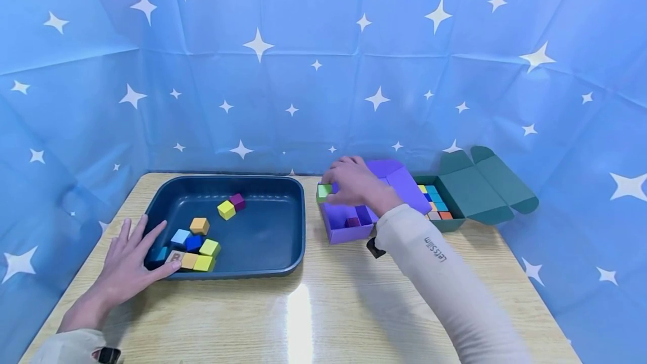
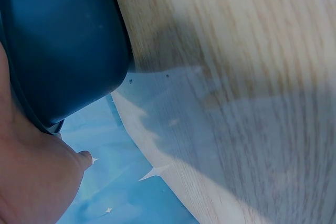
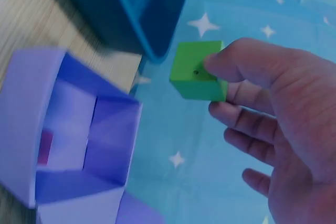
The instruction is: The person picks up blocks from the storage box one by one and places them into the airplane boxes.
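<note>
My right hand pinches a light green cube between thumb and fingertips, held above the open purple box. Inside that box lies a dark magenta cube; the hand and forearm hide some of the interior. My left hand rests on the left rim of the dark blue tray with its fingers spread. Several cubes sit at the tray's left side, among them an orange cube, a deep blue cube and a letter cube. A yellow cube touches a purple cube farther back.
An open dark green box holding rows of coloured cubes stands right of the purple one, its lid folded out rightward. Blue star-patterned cloth hangs behind and beside the wooden table.
</note>
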`<state>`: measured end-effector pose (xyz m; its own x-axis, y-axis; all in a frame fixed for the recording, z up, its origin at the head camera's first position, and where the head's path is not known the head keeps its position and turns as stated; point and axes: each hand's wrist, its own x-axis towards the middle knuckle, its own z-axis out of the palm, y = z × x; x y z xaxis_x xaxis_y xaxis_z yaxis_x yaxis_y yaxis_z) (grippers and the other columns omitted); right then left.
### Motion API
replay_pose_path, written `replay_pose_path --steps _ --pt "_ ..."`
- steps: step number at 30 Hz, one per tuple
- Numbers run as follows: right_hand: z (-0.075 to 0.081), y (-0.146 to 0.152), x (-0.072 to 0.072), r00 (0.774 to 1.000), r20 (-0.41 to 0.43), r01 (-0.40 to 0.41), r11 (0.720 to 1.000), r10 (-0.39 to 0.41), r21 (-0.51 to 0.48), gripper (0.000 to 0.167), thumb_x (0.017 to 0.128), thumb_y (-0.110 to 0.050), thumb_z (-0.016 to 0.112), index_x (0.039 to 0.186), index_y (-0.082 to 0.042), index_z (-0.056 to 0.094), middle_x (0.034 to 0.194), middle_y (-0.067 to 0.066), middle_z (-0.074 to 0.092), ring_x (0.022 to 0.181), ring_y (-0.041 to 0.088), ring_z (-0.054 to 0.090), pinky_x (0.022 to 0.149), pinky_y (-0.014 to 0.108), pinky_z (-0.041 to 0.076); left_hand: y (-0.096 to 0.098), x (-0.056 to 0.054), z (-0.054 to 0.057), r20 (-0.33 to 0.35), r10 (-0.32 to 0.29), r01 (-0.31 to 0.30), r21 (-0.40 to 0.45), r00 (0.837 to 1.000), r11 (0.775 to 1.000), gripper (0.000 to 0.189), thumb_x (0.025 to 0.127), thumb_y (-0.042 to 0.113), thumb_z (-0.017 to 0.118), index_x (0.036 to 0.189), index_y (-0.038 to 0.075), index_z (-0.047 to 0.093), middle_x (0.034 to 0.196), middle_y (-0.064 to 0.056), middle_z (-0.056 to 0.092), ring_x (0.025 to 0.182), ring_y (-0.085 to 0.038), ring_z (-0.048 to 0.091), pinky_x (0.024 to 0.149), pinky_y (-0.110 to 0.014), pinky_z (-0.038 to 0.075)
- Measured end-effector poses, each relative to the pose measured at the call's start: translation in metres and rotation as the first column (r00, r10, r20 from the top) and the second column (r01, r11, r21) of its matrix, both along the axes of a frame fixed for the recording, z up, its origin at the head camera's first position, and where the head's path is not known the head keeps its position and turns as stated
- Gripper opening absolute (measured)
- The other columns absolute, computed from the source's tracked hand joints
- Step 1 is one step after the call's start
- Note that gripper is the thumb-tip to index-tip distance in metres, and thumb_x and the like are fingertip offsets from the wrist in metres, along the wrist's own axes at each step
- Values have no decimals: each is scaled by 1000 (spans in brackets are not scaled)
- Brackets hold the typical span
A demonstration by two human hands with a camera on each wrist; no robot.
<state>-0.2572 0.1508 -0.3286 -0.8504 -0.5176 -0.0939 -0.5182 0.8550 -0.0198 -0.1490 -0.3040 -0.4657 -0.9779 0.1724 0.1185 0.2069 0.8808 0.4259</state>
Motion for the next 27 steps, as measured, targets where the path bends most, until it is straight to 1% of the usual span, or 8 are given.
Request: replay_pose_path --steps 5,12,15,20,25,27 --pt "-7 18 -2 998 51 43 999 -43 15 27 85 -33 69 111 -23 72 120 -2 66 126 27 47 114 53 25 -1 0 0 0 3 -3 -1 1000 1000 99 82 56 68 157 16 18 163 -23 -6 146 -43 -26 108 -75 -15" --pt "-22 32 -2 990 110 81 996 -84 26 20 85 -33 73 103 -24 73 111 -4 67 123 27 49 115 54 24 -1 -1 -1 0 1 -1 -1 1000 1000 97 83 56 68 157 15 20 163 -24 -5 146 -43 -26 108 -75 -14" --pt "-31 34 -1 989 122 81 995 -88 64 26 84 -34 75 109 -25 73 113 -4 69 122 26 51 114 54 25 -1 -1 -1 3 2 -2 0 1000 1000 97 83 56 67 157 15 19 163 -24 -5 146 -43 -26 108 -75 -15" --pt "-47 33 -1 993 91 54 985 -69 163 35 81 -35 77 114 -27 72 120 -1 67 127 28 50 115 52 27 -1 -1 -1 3 3 -3 2 1000 1000 97 83 56 68 157 15 19 163 -23 -5 146 -43 -26 108 -75 -15" --pt "-60 31 -2 996 74 34 978 -50 204 34 80 -33 76 113 -27 73 122 1 67 130 30 48 116 52 25 -1 -1 -2 -1 3 -3 3 1000 1000 98 82 56 68 157 16 19 163 -23 -5 147 -45 -23 108 -75 -15" --pt "-63 31 -2 997 66 26 979 -40 203 32 80 -32 76 112 -27 73 120 1 67 128 30 48 115 52 26 -1 -1 -2 -2 3 -3 3 1000 1000 97 82 56 68 157 15 20 163 -23 -5 147 -45 -23 108 -75 -15"
